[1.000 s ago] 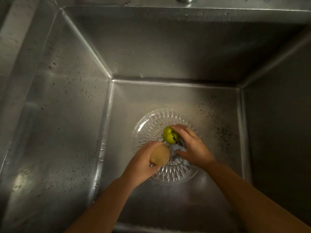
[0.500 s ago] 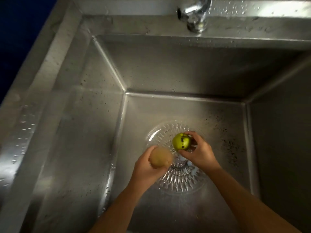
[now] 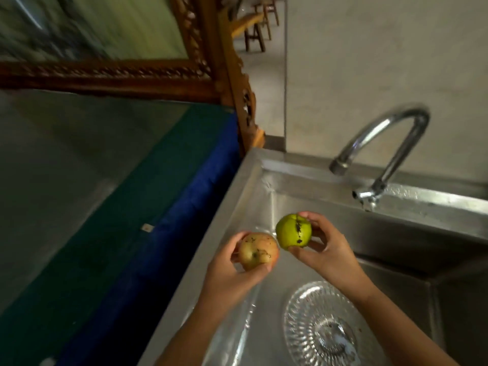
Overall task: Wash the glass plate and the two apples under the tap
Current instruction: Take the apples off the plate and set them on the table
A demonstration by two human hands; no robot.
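Note:
My left hand (image 3: 232, 276) grips a reddish-yellow apple (image 3: 257, 250) speckled with dark dirt, held above the sink's left rim. Beside it, my right hand (image 3: 326, 250) holds a green apple (image 3: 291, 229) with a dark streak of dirt down its side. The two apples almost touch. Below them the cut-glass plate (image 3: 314, 326) lies flat on the bottom of the steel sink (image 3: 422, 225). The curved chrome tap (image 3: 380, 143) stands at the back right, with no water seen running from it.
A counter with blue and green cloth under a glass sheet (image 3: 105, 194) runs along the left of the sink. A carved wooden frame (image 3: 211, 75) stands behind it. A plain wall (image 3: 383, 62) rises behind the tap.
Both hands lifted the apples off the plate and up out of the sink basin. The view swung up and left, bringing the tap and counter into sight.

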